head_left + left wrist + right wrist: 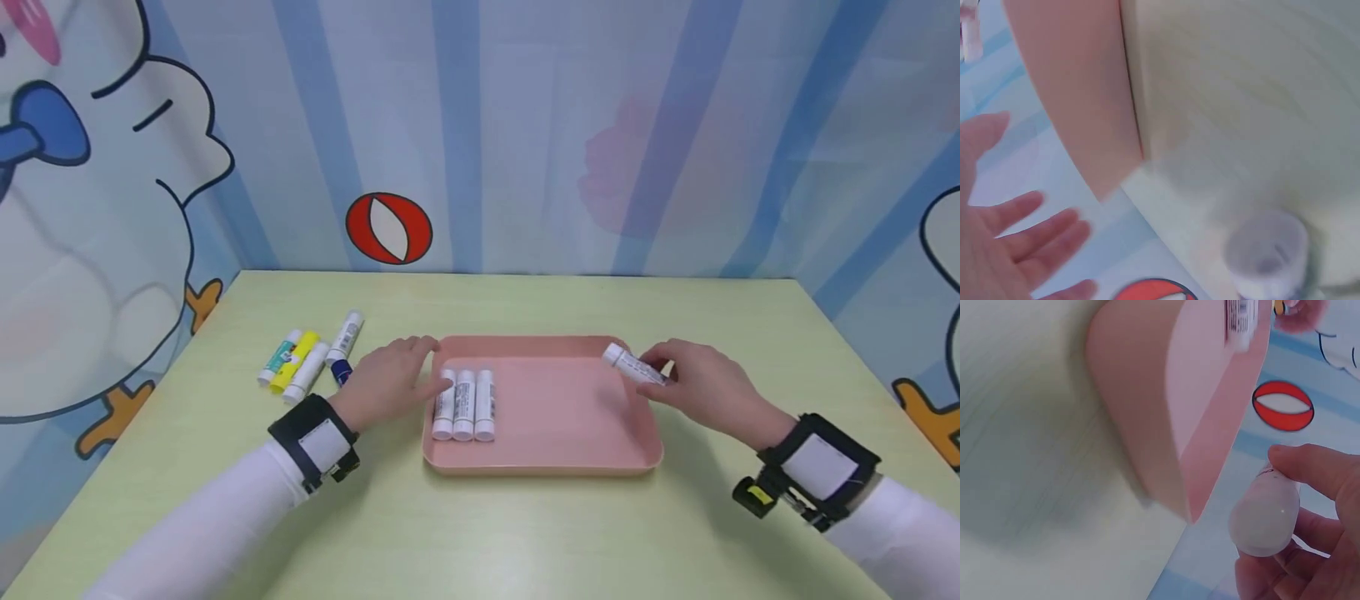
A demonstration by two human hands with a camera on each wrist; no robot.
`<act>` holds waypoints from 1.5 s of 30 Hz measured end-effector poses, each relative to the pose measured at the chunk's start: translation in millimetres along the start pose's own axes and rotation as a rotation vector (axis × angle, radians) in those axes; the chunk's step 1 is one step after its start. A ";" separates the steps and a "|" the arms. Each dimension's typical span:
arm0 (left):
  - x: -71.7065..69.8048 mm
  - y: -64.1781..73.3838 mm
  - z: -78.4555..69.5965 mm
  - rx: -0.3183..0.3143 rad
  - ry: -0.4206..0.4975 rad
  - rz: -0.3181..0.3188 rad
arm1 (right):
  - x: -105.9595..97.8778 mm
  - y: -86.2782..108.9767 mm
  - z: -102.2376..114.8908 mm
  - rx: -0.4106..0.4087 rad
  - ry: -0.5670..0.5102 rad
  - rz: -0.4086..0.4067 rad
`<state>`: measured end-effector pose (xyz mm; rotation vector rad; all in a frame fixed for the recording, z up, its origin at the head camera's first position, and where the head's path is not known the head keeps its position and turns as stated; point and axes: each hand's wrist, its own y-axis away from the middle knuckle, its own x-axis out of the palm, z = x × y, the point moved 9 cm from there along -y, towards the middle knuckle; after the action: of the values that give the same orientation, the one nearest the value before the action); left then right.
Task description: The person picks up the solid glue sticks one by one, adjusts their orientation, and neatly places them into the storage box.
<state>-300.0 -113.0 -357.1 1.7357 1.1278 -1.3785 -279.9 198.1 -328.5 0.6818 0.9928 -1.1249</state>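
Note:
My right hand (705,382) pinches a white glue stick (632,364) between thumb and fingers, tilted above the right rim of a pink tray (562,462). In the right wrist view, the rounded end of that glue stick (1265,519) points toward the camera. Three white glue sticks (464,406) stand side by side in line along the tray's left part, lying flat. At the tray's left rim is my left hand (390,375), its fingers extended and spread. The left wrist view shows this hand (1016,237) holding nothing.
On the table's left lie several more sticks: a teal-and-white one (281,358), a yellow one (295,362), a white one (306,373) and another white one (346,336). A dark blue end (341,372) shows partly behind the left hand. A patterned curtain backs the table.

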 end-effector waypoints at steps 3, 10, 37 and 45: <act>-4.6 1.3 -24.5 0.155 -0.064 -0.088 | 8.8 -4.7 16.1 -0.022 -0.015 0.032; -11.2 4.5 -69.0 0.319 -0.161 -0.199 | 28.7 -11.1 53.0 -0.093 -0.029 0.065; 5.6 7.4 -109.1 0.454 -0.130 -0.098 | 46.9 -11.7 113.4 -0.389 0.096 0.002; 3.5 9.0 -105.6 0.437 -0.091 -0.111 | 43.8 -15.1 109.9 -0.384 0.067 -0.031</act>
<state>-247.5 -23.5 -335.2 1.9019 0.9319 -1.8613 -257.0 81.3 -321.1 0.3963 1.2390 -0.9067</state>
